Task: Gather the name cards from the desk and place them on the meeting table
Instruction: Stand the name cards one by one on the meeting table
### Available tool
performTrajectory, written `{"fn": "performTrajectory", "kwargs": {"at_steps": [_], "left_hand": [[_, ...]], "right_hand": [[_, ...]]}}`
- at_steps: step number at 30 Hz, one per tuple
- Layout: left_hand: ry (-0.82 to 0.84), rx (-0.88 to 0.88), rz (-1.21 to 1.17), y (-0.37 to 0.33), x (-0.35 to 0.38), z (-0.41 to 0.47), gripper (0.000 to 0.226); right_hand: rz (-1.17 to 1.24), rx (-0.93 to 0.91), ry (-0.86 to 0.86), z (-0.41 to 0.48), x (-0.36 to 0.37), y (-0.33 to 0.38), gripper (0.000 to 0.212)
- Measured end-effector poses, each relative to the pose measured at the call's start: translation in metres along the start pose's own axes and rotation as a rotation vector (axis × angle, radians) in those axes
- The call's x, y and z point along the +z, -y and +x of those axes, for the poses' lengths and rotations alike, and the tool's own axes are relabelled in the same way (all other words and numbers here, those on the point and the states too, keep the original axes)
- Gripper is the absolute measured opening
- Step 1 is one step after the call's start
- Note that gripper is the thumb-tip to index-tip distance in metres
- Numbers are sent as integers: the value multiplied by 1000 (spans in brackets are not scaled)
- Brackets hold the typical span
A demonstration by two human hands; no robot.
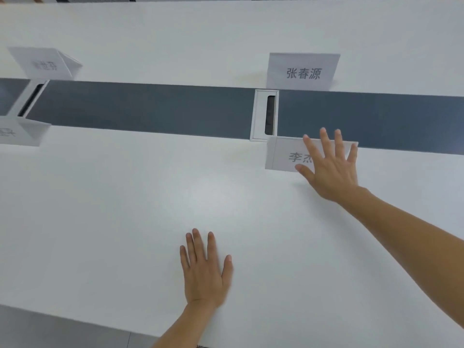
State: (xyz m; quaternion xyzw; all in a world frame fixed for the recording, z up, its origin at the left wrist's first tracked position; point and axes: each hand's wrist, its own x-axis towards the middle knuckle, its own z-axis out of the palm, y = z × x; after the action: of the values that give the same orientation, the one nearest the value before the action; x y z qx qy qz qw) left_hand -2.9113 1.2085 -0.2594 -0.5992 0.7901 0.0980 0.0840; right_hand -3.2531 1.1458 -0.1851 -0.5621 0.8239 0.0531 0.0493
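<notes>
Fingers of the right hand (331, 169) are spreading wide over a folded name card (283, 155), grip holding nothing. Left hand (204, 272) is lying flat and open on the white counter (113, 197); a second card (302, 71) is standing beyond the grey strip (150, 106).

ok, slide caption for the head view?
Right hand open over a name card on the white table; left hand flat.

Your meeting table (125, 197): smooth white top, faint sheen under your hands. Centre strip (150, 106): matt slate-grey, looks flat, no shine. Name cards (302, 71): folded white paper, matt, dark printed characters. Cable box frame (258, 114): pale, smooth; can't tell you plastic or metal.
</notes>
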Motion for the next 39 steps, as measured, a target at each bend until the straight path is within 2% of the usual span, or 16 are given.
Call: {"fn": "performTrajectory", "kwargs": {"at_steps": [22, 24, 27, 32, 34, 36, 39], "left_hand": [[-50, 4, 14, 2, 9, -1, 69], [-51, 11, 13, 3, 9, -1, 69], [-71, 29, 13, 3, 8, -2, 69], [-17, 16, -54, 5, -7, -5, 64], [106, 28, -152, 7, -28, -10, 52], [215, -4, -431, 13, -57, -27, 41], [340, -34, -802, 36, -102, -85, 36]], "right_hand": [[-20, -15, -15, -4, -7, 11, 77], [45, -16, -93, -12, -15, 12, 72], [201, -28, -166, -39, -30, 18, 53], [545, 6, 75, -115, -47, 32, 29], [606, 12, 139, -149, -49, 39, 25], [688, 29, 198, -183, -48, 45, 22], [787, 41, 285, -240, -49, 61, 18]]}}
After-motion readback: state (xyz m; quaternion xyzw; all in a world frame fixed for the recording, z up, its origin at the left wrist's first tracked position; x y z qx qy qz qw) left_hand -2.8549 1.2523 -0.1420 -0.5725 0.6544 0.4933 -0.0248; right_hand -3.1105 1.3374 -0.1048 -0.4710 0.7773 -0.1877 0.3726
